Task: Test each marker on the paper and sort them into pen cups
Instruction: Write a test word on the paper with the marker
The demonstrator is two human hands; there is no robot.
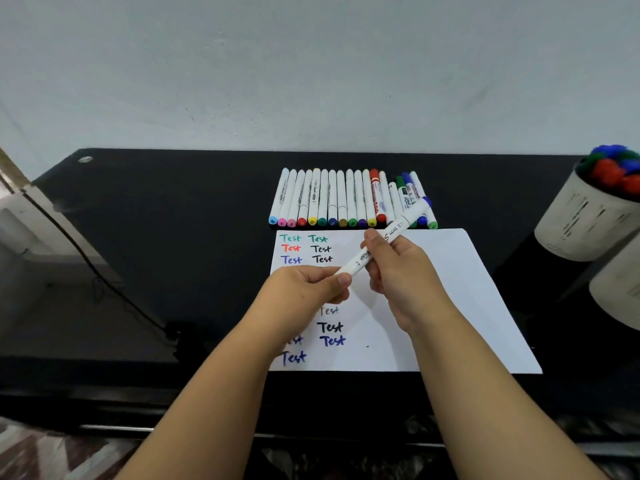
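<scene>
A white marker (398, 228) with a blue far end is held slantwise over the white paper (460, 289). My right hand (398, 271) grips its barrel in the middle. My left hand (308, 289) pinches its near end between thumb and fingers. The paper carries several "Test" words in green, red, blue and black. Behind the paper lies a row of several white markers (332, 199) with coloured ends. A white pen cup (585, 216) at the right holds several markers with red, blue and green caps.
A second white cup (620, 285) stands at the right edge, nearer to me. The black table (173, 220) backs onto a grey wall. A black cable (104, 282) runs down past the table's left side.
</scene>
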